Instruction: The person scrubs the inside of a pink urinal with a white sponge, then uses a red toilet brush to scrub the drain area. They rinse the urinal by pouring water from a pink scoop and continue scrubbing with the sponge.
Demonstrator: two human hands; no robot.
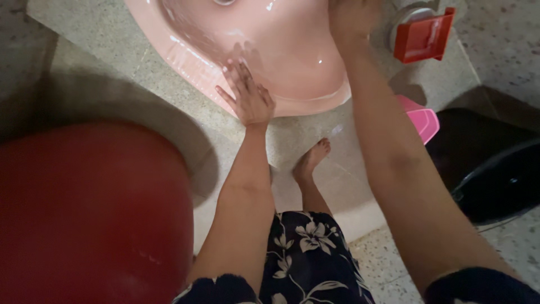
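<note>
Red rounded container (pixel 93 214) at lower left. Red plastic holder (pixel 423 37) and pink scoop (pixel 423 121) right of centre. Black bucket (pixel 498 183) on speckled floor (pixel 388 259).

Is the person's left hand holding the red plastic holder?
No: the left hand lies open, fingers spread, on the rim of the pink basin, while the red holder sits apart near the right hand.

Basin (pixel 292 62) on floor ahead, soap dish (pixel 423 35) to its right, big tub (pixel 90 214) near left, foot (pixel 312 159) btwn arms
</note>
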